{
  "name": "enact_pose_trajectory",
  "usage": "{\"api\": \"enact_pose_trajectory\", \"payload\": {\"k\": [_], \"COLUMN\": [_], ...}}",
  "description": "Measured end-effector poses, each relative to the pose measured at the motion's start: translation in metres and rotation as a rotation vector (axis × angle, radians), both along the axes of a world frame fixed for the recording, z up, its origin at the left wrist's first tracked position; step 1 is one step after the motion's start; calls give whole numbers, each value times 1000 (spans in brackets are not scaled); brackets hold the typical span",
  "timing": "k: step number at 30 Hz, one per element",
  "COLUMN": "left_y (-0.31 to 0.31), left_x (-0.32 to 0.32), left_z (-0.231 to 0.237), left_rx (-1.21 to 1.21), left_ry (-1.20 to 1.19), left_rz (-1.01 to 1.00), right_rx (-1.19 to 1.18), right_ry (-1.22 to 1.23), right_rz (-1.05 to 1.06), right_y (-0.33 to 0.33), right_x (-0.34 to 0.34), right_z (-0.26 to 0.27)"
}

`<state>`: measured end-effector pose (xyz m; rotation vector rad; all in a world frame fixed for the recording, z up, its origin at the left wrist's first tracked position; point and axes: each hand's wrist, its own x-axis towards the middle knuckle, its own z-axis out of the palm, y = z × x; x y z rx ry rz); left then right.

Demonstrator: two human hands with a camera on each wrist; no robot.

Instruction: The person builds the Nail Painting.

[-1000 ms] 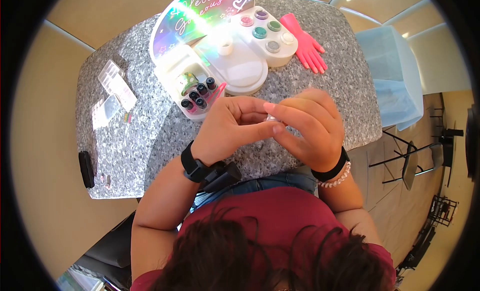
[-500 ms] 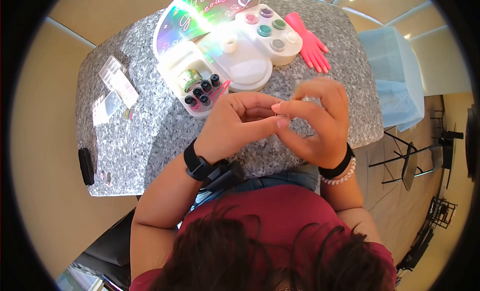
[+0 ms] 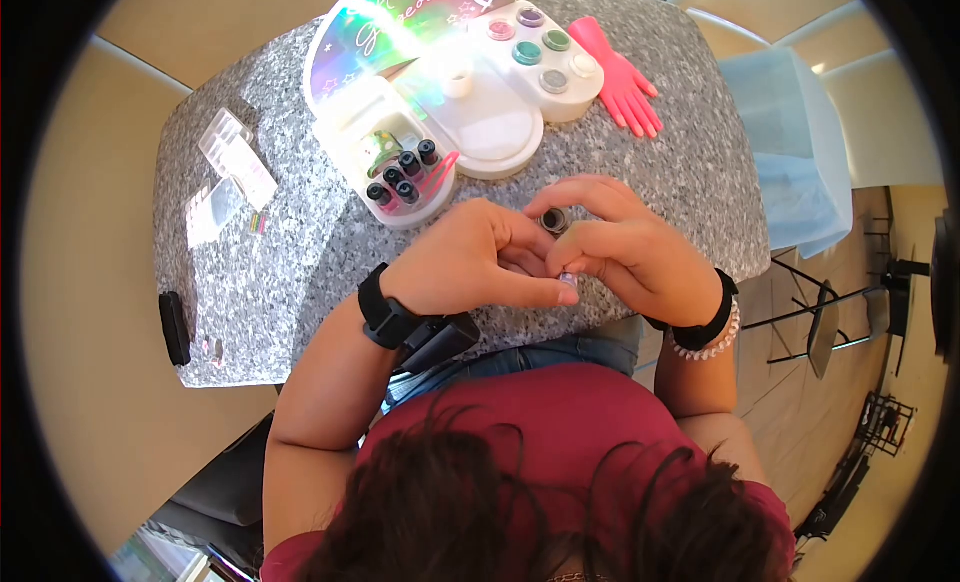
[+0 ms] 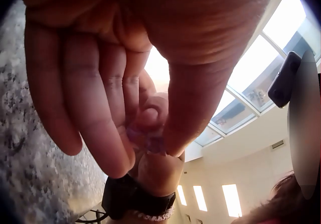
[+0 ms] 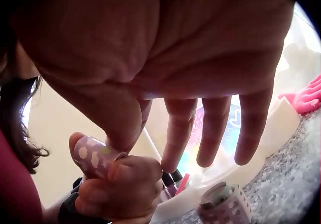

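A small piece of lilac film with white shapes [image 5: 94,155] lies over the thumb of my left hand [image 3: 455,257] in the right wrist view. My left hand holds it between the thumb and curled fingers. From the other side, the thumb and index finger of my right hand [image 3: 640,257] pinch its edge, while the other right fingers extend past it. In the left wrist view, the film [image 4: 155,143] shows as a purple glint between the fingertips. Just beyond the hands, a small round patterned container [image 5: 225,206] with an open top stands on the table.
A white display stand [image 3: 490,132] holds several black-capped polish bottles [image 3: 408,192], a green patterned roll [image 3: 382,150] and pots of coloured powder [image 3: 527,52]. A pink practice hand [image 3: 627,92] lies right of it. Clear plastic cases [image 3: 235,157] and a black pouch [image 3: 174,328] lie left.
Both hands have come down nearer the body, and the right hand has shifted rightward. The small round container now shows on the table behind the fingers. The film now shows at the left thumb.
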<state>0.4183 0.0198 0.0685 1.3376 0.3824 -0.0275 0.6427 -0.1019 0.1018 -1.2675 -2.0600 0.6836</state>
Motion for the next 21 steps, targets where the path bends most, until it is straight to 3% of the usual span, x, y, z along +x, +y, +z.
{"api": "enact_pose_trajectory", "payload": {"k": [6,8,11,16,17,19,21], "left_y": [-1,-2,-4,-9,-10,-12,-12], "left_x": [0,0,1,3,3,5,6], "left_z": [-1,-3,-3,-16,-20,-21,-17], "left_rx": [3,-143,-177,-167,-168,-188,-213], "left_ry": [-11,-110,-173,-303,-352,-353,-352], "left_rz": [-24,62,138,230,220,217,210], "right_rx": [67,101,242,300,298,531,508], "right_ry": [65,86,19,264,263,84,80], "right_rz": [-81,-126,-251,-277,-276,-256,-317], "right_y": [-1,-2,-5,-4,-2,4,2], "right_x": [-7,-8,-12,-27,-25,-16,-9], "right_z": [-5,-7,-14,-12,-15,-21,-21]}}
